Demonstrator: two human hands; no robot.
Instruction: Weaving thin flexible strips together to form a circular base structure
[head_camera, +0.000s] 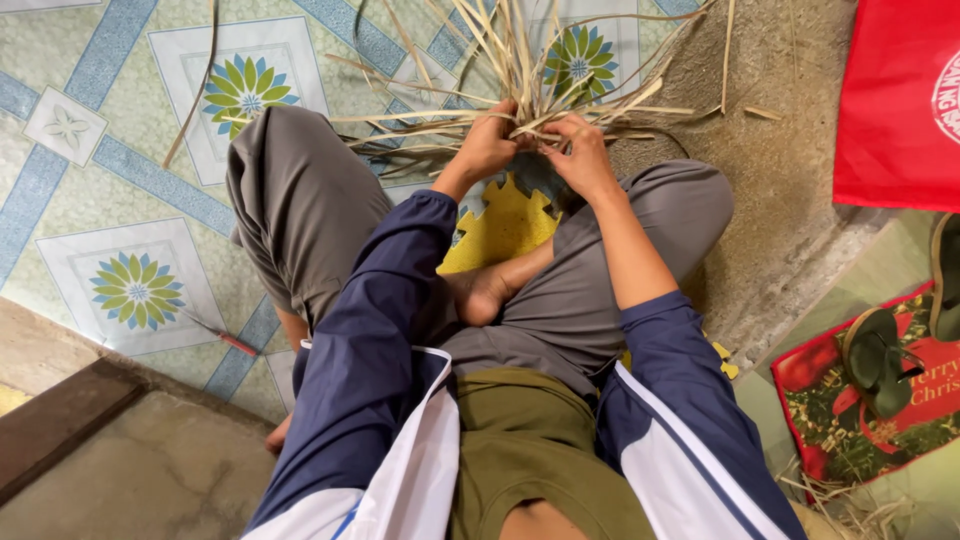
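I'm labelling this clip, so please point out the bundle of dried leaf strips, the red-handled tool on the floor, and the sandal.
dried leaf strips (520, 70), head view, on the fanned strips above the hands.
red-handled tool (236, 344), head view, on its red handle.
sandal (880, 360), head view, on its dark sole.

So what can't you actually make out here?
Head view only:
- What the dry straw strips are becoming: left hand and right hand cover the join.
- Strip ends: cut off by the top edge.
- Red bag: cut off at the right edge.
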